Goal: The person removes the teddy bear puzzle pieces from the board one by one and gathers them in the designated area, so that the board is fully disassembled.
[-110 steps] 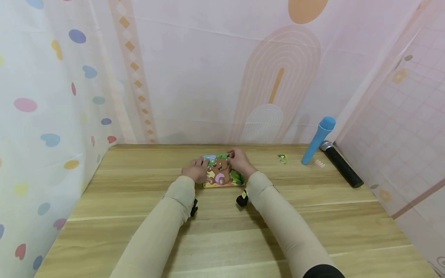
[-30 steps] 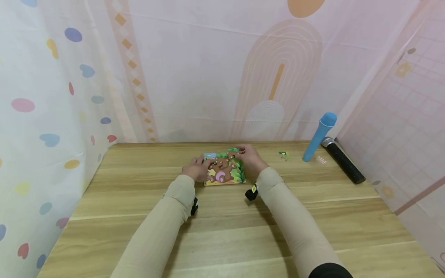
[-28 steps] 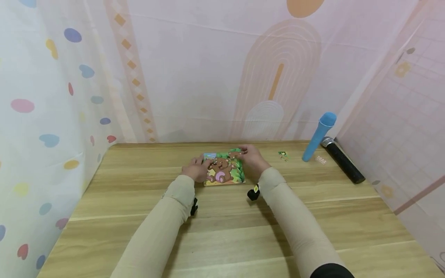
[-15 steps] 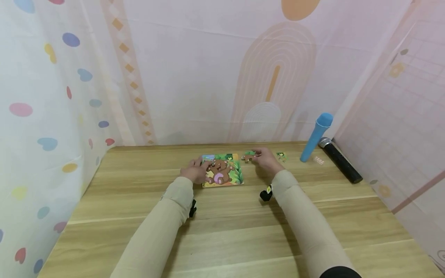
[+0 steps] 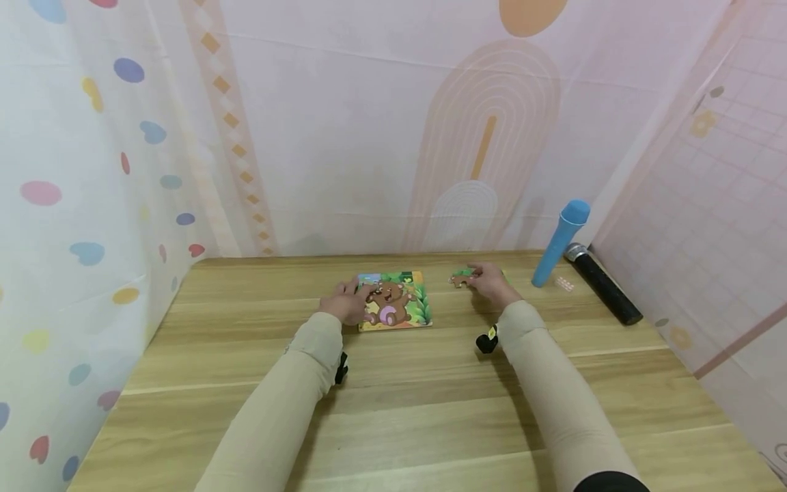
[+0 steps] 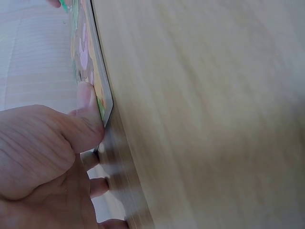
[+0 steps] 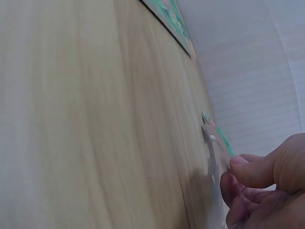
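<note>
Your left hand (image 5: 346, 305) presses its thumb on the bear puzzle board's (image 5: 399, 309) 9 o'clock edge, at the wooden table's (image 5: 393, 396) 12 o'clock. Your right hand (image 5: 492, 283) pinches 1 puzzle piece (image 5: 461, 277) at the board's 3 o'clock, well apart from it.

Your table (image 5: 393, 403) is wood-grain, smooth, with a low satin sheen. The puzzle board (image 5: 396, 311) looks like thick card or thin wood, its printed face slightly glossy and its edge matt. The loose piece (image 5: 461, 279) has the same printed finish. The blue microphone (image 5: 561, 242) reads as matt plastic or foam, the black one (image 5: 604, 292) matt with a metal-looking head. The backdrop (image 5: 393, 123) is thin printed cloth, matt. Your sleeves (image 5: 277, 410) are soft beige knit.
</note>
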`<state>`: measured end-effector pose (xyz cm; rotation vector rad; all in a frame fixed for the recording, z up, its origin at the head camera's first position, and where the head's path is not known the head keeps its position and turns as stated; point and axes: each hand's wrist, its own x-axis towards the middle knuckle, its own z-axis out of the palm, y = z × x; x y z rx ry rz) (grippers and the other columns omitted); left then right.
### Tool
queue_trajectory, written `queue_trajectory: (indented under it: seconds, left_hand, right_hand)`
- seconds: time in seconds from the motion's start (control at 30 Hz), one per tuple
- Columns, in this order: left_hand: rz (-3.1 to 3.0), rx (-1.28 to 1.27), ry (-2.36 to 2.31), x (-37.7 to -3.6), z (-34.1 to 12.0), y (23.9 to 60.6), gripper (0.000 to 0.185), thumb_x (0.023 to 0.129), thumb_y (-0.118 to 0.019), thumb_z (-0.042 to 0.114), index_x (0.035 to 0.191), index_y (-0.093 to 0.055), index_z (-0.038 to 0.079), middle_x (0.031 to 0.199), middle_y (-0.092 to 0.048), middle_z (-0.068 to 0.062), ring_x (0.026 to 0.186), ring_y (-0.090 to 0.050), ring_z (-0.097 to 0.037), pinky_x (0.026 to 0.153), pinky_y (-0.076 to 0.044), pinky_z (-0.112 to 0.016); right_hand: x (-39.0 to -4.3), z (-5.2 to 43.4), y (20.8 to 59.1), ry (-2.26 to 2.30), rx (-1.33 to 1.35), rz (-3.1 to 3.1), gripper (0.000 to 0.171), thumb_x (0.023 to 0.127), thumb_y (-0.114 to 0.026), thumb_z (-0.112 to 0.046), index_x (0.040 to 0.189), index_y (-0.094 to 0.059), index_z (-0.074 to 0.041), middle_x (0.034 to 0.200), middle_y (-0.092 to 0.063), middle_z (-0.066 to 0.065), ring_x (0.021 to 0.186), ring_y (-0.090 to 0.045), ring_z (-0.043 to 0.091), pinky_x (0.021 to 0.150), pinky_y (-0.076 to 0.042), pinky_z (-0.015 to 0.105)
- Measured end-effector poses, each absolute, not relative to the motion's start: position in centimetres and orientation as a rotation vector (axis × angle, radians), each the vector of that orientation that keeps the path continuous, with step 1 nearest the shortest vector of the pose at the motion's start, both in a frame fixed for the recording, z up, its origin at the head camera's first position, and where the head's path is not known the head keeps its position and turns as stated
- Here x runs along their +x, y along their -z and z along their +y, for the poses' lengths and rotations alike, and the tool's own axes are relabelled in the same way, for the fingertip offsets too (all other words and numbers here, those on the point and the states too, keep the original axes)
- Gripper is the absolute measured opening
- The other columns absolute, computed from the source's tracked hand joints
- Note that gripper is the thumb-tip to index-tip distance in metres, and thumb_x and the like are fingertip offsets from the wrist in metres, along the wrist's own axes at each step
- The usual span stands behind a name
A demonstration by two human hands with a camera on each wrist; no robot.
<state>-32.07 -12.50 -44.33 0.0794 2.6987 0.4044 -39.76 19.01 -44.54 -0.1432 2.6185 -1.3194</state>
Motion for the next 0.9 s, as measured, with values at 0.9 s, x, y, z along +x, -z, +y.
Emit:
queue_trajectory:
  seconds: [0.9]
  left_hand:
    - [2.708,0.092,-0.431,-32.2,-12.7,44.9,0.076,0.101,-0.061,0.035,0.164,-0.018,0.03,0.171,0.006,-0.012,0.155,0.0,-0.038,0.113,-0.015,-0.074]
  right_hand:
    - [-40.3,18.9,45.3,1.06,-0.22,2.855,0.009,0.098,-0.065,-0.001,0.098,-0.068,0.006,0.089,-0.061,0.012,0.079,-0.049,0.021,0.066,-0.041,0.029]
